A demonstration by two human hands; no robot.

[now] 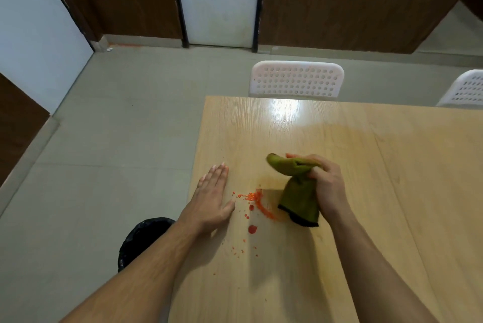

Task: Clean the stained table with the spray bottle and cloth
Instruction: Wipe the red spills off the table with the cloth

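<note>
My right hand [328, 187] grips an olive-green cloth [298, 197] bunched in its fingers, its lower end hanging down to the light wooden table [366, 179]. Just left of the cloth lies a red-orange stain [257, 201] of crumbs and drops, with more specks trailing toward me. My left hand [213, 198] lies flat with straight fingers at the table's left edge, beside the stain. A faint wet smear shows on the wood behind the cloth. No spray bottle is in view.
A black-lined bin [142, 239] stands on the grey floor left of the table, under my left forearm. Two white perforated chairs [296, 79] [464, 89] stand at the table's far side. Brown and white wall panels run behind.
</note>
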